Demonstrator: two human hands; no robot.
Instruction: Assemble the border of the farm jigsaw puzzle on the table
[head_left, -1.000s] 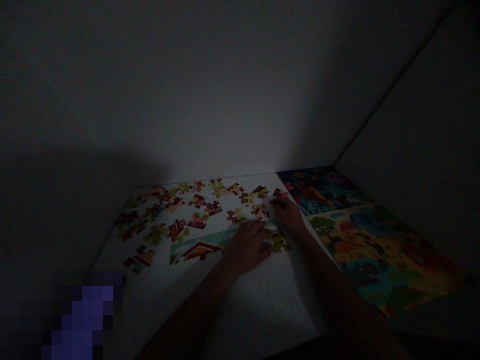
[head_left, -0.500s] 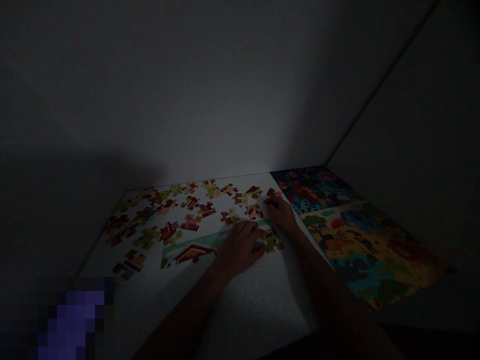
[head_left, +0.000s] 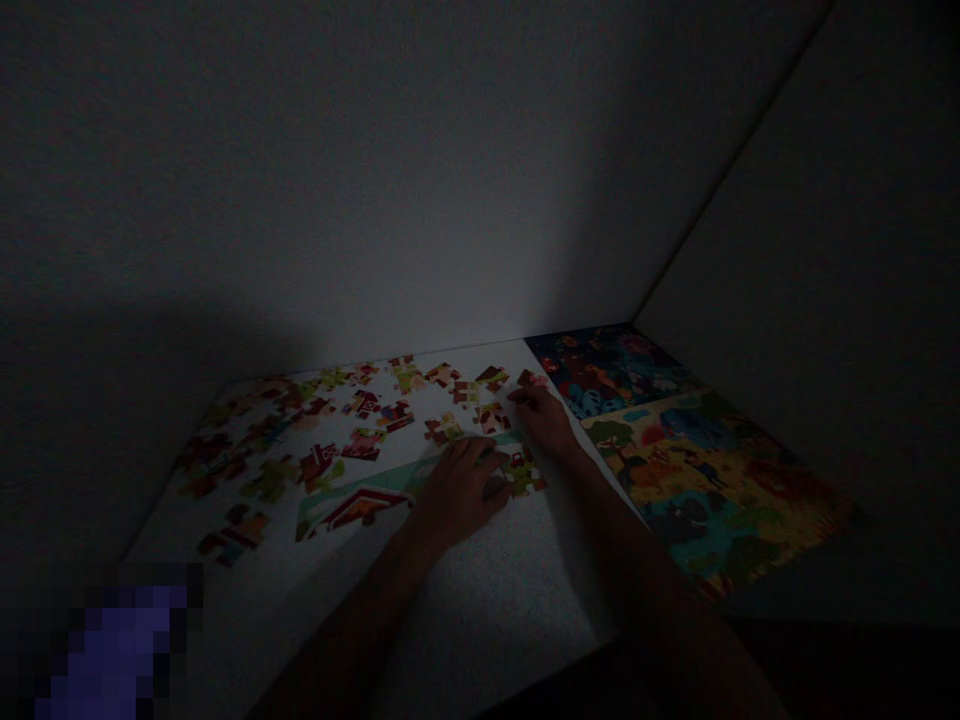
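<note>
My left hand (head_left: pixel 463 492) lies with its fingers apart over a joined strip of jigsaw puzzle (head_left: pixel 360 505), covering part of it. The strip has a pale green top and a red roof, and its right end (head_left: pixel 525 473), with a small red vehicle, shows beyond my fingers. My right hand (head_left: pixel 546 418) is above and right of that end, fingers curled together. Whatever they hold, if anything, is hidden. Just past its knuckles is a reddish puzzle piece (head_left: pixel 533 379). A brown and white patterned piece (head_left: pixel 493 417) lies between my hands.
Many loose puzzle pieces (head_left: pixel 281 425) spread over the white table (head_left: pixel 517 590) to the left and back. On the right lie a dark picture puzzle (head_left: pixel 611 370) and a yellow animal one (head_left: pixel 712 480). White walls (head_left: pixel 420 200) rise behind. The light is dim.
The view has shifted slightly, so everything sits a little further left. Against the puzzle strip and pieces, both hands stay nearly in place.
</note>
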